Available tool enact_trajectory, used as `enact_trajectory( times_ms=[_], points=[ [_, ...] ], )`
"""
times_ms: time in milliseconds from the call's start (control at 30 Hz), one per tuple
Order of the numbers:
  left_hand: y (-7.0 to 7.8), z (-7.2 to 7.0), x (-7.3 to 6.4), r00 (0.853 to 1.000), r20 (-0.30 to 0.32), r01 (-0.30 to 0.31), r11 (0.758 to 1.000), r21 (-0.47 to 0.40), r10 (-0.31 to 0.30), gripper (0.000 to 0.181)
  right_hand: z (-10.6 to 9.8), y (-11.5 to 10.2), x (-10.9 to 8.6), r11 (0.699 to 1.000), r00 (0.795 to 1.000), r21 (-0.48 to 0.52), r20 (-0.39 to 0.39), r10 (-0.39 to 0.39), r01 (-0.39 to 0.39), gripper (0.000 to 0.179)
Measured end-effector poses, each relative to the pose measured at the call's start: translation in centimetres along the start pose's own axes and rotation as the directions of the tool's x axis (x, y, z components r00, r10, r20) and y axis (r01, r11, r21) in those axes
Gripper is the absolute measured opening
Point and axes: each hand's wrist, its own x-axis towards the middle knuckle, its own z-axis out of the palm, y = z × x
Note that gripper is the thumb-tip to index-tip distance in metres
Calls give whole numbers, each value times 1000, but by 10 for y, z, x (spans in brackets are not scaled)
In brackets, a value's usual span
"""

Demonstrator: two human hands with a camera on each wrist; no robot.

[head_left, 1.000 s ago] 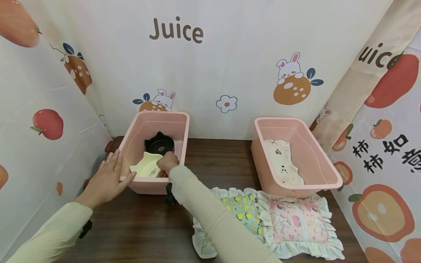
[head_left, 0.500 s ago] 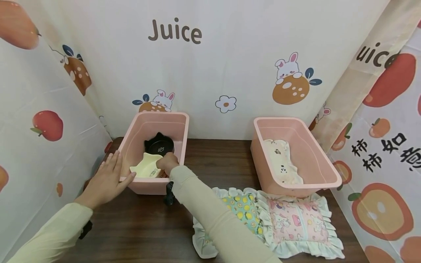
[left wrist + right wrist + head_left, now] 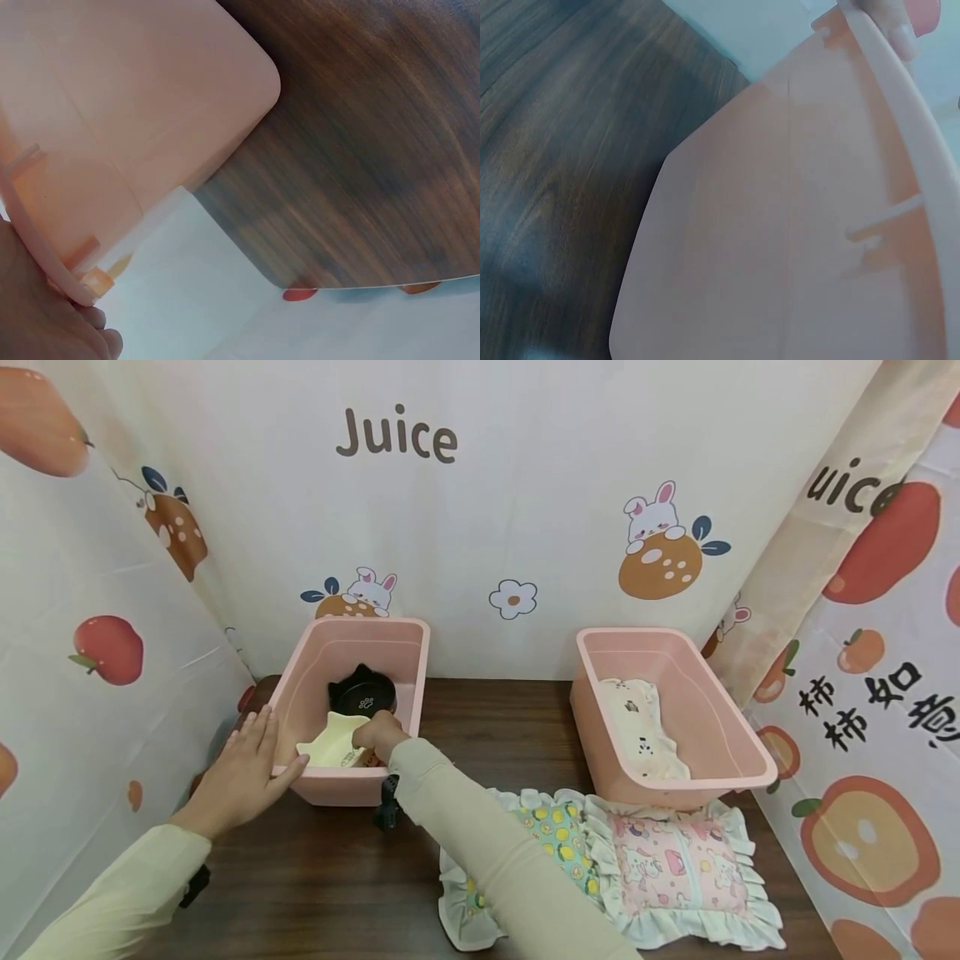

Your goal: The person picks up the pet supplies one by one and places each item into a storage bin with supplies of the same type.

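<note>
In the left pink bin (image 3: 352, 789), my right hand (image 3: 381, 733) has its fingers curled at the right edge of a pale yellow cat-shaped bowl (image 3: 330, 743), pinching it there; the fingertips are hidden. A black cat-shaped bowl (image 3: 363, 693) with a paw print lies behind it. Some brown and orange thing (image 3: 372, 760) peeks out under the right hand. My left hand (image 3: 240, 768) rests with straight fingers on the bin's left rim, and the left wrist view shows that hand (image 3: 52, 315) against the rim. In the right wrist view, fingers (image 3: 892, 30) show past the bin's rim.
A second pink bin (image 3: 675, 787) to the right has a cream ruffled cloth item (image 3: 641, 735) inside. Two ruffled cushions, one lemon-patterned (image 3: 558, 835) and one pink (image 3: 682, 868), lie before it on the dark wooden table (image 3: 300, 893). Printed curtains (image 3: 510, 510) enclose the back and sides.
My right hand has shifted slightly left over the yellow bowl, whose printed mark has turned a little. The left hand stays on the rim.
</note>
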Motion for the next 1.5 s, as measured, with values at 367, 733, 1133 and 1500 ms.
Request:
enact_trajectory(
  times_ms=[367,733,1133,1500],
  points=[
    [0,2,3,1000,-14,-19,1000,-4,19,93,-7,0,-3,990,999,-138,-13,-38,36,26],
    [3,0,3,999,-5,-34,999,-14,34,92,-13,0,-2,988,998,-143,18,-55,57,22],
    [0,-1,2,998,-11,-56,998,-17,56,91,-29,-14,-8,964,975,-160,100,-200,215,40],
    [-3,-4,1,999,22,-46,999,-22,46,94,-81,-22,-13,920,909,-79,207,-362,384,58]
  ],
)
